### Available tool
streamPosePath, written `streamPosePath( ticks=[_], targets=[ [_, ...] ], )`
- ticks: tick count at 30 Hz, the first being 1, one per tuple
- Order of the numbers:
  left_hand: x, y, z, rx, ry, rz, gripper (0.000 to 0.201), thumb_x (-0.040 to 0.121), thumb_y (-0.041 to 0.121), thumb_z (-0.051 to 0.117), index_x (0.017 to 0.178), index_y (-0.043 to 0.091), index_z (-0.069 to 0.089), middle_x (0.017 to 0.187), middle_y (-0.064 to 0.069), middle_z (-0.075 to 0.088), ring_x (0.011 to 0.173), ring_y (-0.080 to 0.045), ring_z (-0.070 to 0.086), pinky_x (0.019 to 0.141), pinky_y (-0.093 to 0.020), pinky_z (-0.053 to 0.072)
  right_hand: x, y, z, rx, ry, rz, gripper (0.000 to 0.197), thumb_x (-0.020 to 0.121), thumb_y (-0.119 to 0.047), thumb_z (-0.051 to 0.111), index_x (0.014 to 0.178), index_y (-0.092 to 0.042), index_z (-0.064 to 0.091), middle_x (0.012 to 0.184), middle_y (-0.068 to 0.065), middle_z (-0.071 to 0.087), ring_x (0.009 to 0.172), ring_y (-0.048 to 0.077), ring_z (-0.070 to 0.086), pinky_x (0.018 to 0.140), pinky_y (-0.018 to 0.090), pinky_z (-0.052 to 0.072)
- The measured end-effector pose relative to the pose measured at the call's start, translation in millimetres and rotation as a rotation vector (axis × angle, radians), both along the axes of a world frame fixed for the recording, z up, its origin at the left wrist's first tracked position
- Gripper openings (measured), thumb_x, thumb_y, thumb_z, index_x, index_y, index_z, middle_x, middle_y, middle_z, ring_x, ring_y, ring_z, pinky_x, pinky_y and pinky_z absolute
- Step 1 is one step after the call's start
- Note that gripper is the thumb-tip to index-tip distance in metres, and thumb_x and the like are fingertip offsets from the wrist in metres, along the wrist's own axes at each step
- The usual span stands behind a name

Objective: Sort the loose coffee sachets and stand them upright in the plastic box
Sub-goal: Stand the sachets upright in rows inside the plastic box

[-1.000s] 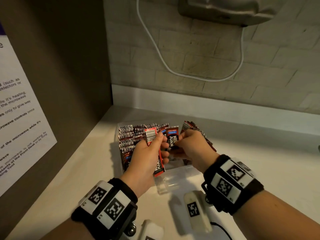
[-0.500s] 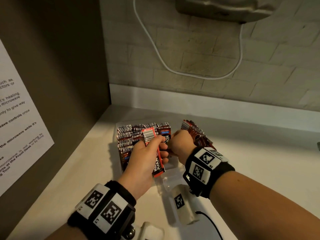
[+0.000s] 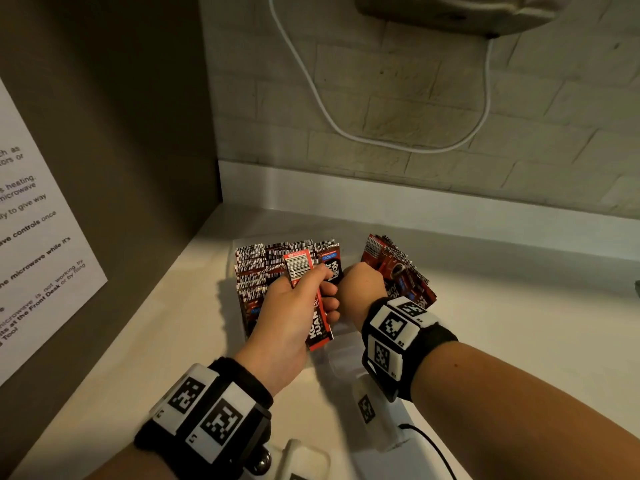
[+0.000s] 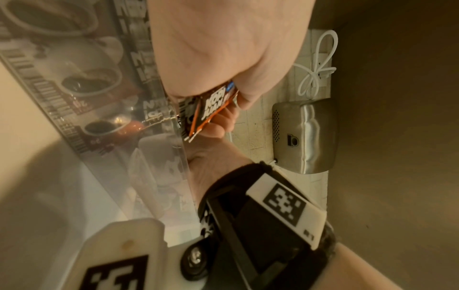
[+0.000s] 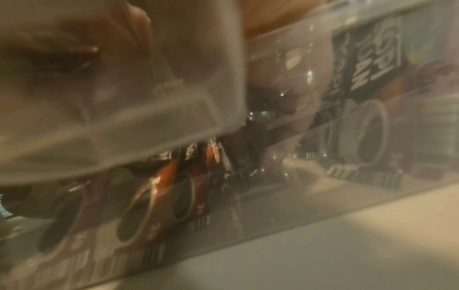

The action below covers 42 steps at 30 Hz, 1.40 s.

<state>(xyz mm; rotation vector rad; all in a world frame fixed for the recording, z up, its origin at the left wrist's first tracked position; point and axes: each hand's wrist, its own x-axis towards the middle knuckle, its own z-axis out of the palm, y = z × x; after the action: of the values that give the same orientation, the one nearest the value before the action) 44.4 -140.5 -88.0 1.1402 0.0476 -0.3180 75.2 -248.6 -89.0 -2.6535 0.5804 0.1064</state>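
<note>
Our left hand [image 3: 294,313] curls its fingers [image 3: 327,291] and thumb round a red sachet [image 3: 317,323] over the plastic box [image 3: 341,344]. Our right hand [image 3: 362,289] dips into that box, knuckles up, fingers hidden, both forearms reaching forward.

Head: above, facing forward and down at counter [image 3: 502,323].
Left wrist: close, along palm toward wall.
Right wrist: pressed against box wall [image 5: 323,176], blurred.
Shared: sachets [image 3: 263,268].
</note>
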Motion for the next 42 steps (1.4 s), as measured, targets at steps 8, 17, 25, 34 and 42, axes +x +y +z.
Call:
streamPosePath(
  ticks=[8,17,25,34,42],
  targets=[
    [-1,-1,2,0.000,-0.004,0.000,0.013,0.092,0.017,0.060,0.083,0.008,0.064,0.065,-0.004,0.060,0.054,-0.013,0.056,0.048,-0.024,0.050,4,0,-6,-0.007,0.002,0.045,0.015,0.094,-0.011,0.048,0.084,-0.007,0.058,0.098,0.010,0.067,0.073,0.017,0.053,0.046,0.020,0.034],
    [-2,0,3,0.008,0.001,0.001,0.014,0.092,0.017,0.061,0.081,0.009,0.065,0.064,-0.003,0.061,0.053,-0.013,0.056,0.048,-0.024,0.050,2,2,-4,0.016,-0.008,0.061,0.028,0.095,-0.011,0.045,0.067,-0.010,0.048,0.087,0.009,0.061,0.077,0.022,0.057,0.057,0.024,0.040],
    [-3,0,6,0.025,-0.015,-0.017,0.013,0.090,0.015,0.062,0.079,0.009,0.065,0.065,-0.004,0.061,0.056,-0.013,0.056,0.049,-0.024,0.050,1,1,-6,0.082,-0.036,-0.008,0.033,0.095,-0.011,0.047,0.062,-0.013,0.044,0.067,0.000,0.049,0.073,0.019,0.054,0.047,0.021,0.033],
    [-4,2,12,-0.011,-0.013,-0.023,0.012,0.092,0.015,0.058,0.090,0.005,0.065,0.068,-0.007,0.061,0.054,-0.014,0.057,0.048,-0.025,0.051,-1,0,2,0.094,-0.087,-0.093,0.029,0.091,-0.007,0.049,0.063,-0.011,0.043,0.066,0.001,0.048,0.061,0.015,0.048,0.043,0.018,0.028],
    [-7,4,14,-0.030,-0.070,-0.094,0.011,0.093,0.014,0.059,0.100,0.009,0.067,0.079,-0.012,0.073,0.064,-0.022,0.070,0.060,-0.033,0.058,-24,-4,49,0.708,-0.597,-0.084,0.010,0.084,-0.012,0.062,0.084,-0.003,0.066,0.077,0.012,0.068,0.052,0.019,0.059,0.052,0.033,0.054]
  ],
)
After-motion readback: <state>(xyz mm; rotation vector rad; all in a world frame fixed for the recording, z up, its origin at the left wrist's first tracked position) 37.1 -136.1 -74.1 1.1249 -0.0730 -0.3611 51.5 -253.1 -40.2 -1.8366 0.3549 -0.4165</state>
